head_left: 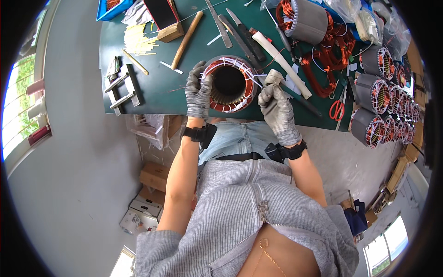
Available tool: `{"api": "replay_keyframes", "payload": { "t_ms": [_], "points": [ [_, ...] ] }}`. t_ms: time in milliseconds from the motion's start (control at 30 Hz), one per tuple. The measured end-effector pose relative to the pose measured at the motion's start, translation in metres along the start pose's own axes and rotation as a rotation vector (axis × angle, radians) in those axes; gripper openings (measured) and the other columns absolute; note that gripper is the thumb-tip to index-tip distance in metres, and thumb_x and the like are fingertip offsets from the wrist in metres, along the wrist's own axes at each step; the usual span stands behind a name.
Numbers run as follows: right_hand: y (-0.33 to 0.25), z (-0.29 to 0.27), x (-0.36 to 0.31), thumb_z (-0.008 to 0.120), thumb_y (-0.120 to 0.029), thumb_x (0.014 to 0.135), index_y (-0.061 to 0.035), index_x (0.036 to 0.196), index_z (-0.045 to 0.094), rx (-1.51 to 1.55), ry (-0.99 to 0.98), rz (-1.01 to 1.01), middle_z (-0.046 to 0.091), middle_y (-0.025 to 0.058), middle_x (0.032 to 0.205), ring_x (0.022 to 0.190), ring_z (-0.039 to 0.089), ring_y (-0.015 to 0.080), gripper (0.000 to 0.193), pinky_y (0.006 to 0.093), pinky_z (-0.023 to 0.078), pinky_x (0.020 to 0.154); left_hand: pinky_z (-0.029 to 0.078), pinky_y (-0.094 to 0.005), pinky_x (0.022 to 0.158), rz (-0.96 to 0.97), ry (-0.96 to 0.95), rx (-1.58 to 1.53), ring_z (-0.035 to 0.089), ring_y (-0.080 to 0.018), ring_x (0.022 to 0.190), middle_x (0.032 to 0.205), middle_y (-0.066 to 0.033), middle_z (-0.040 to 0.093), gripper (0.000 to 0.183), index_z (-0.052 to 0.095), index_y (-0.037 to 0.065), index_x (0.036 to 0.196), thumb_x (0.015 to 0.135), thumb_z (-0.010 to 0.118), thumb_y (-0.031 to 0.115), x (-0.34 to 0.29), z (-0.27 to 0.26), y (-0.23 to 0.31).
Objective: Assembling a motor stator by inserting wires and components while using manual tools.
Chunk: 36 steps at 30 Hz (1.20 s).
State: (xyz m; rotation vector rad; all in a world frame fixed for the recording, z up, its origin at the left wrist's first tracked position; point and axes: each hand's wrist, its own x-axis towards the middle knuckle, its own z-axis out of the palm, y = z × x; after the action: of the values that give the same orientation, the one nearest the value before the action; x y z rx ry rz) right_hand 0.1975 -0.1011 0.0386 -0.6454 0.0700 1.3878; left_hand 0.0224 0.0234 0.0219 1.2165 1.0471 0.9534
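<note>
A motor stator (253, 92) stands on end at the table's near edge, its open bore facing up. Copper windings laced with white cord ring its top. My left hand (198, 94), in a grey work glove, is closed on the stator's left rim, fingers curled over the windings. To the right of the stator, my gloved right hand (278, 108) is pinched closed with fingertips pointing up. A white lacing cord (260, 75) stretches from the windings toward this hand; the fingers hide its end. A pale cylindrical piece (274, 77) lies just beyond the right fingertips.
The green table (157, 94) carries a wooden stick (187, 40), a knife (247, 34), yellow strips (137, 39), a metal frame (123, 87) and red-handled scissors (337, 110). Copper coils (318, 69) lie beside another stator (310, 21). Several finished stators (373, 94) are stacked at right.
</note>
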Motion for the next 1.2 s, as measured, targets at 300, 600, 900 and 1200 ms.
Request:
{"api": "replay_keyframes", "payload": {
  "t_ms": [300, 600, 900, 1200],
  "points": [
    [-0.018, -0.019, -0.011, 0.051, -0.041, 0.092, -0.0128, 0.085, 0.052, -0.4, 0.065, 0.186, 0.049, -0.0051, 0.07, 0.059, 0.045, 0.0049, 0.029, 0.0184, 0.031, 0.052, 0.037, -0.031, 0.1, 0.013, -0.082, 0.103, 0.048, -0.0193, 0.115, 0.129, -0.009, 0.049, 0.029, 0.056, 0.003, 0.113, 0.086, 0.062, 0.013, 0.01, -0.001, -0.011],
    [-0.086, -0.145, -0.059, 0.056, -0.03, 0.086, -0.0084, 0.091, 0.055, -1.701, 0.373, -0.334, 0.055, 0.0041, 0.085, 0.075, 0.054, 0.0175, 0.023, 0.0324, 0.044, 0.065, 0.025, -0.0405, 0.105, 0.323, -0.353, 0.575, 0.039, -0.0299, 0.121, 0.121, -0.0088, 0.057, 0.041, 0.063, 0.011, 0.109, 0.077, 0.068, 0.035, 0.053, -0.03, 0.0],
    [-0.097, -0.182, -0.027, 0.065, -0.023, 0.074, -0.0156, 0.12, 0.051, -2.549, 0.337, -0.25, 0.048, 0.0179, 0.124, 0.112, 0.049, 0.0354, 0.049, 0.045, 0.044, 0.091, 0.032, -0.0402, 0.102, 0.363, 0.26, 0.41, 0.036, -0.0324, 0.124, 0.13, -0.0191, 0.037, 0.048, 0.048, 0.009, 0.127, 0.085, 0.059, 0.027, -0.02, -0.006, -0.011],
    [-0.198, 0.013, -0.064, 0.054, -0.009, 0.085, -0.0027, 0.108, 0.056, -2.096, 0.167, -0.157, 0.059, 0.0097, 0.087, 0.074, 0.057, 0.0184, 0.024, 0.032, 0.048, 0.071, 0.029, -0.0405, 0.106, 0.331, 0.186, 0.469, 0.033, -0.0351, 0.127, 0.138, -0.0222, 0.029, 0.048, 0.049, 0.008, 0.125, 0.077, 0.047, 0.002, -0.053, 0.006, -0.029]
  ]
}}
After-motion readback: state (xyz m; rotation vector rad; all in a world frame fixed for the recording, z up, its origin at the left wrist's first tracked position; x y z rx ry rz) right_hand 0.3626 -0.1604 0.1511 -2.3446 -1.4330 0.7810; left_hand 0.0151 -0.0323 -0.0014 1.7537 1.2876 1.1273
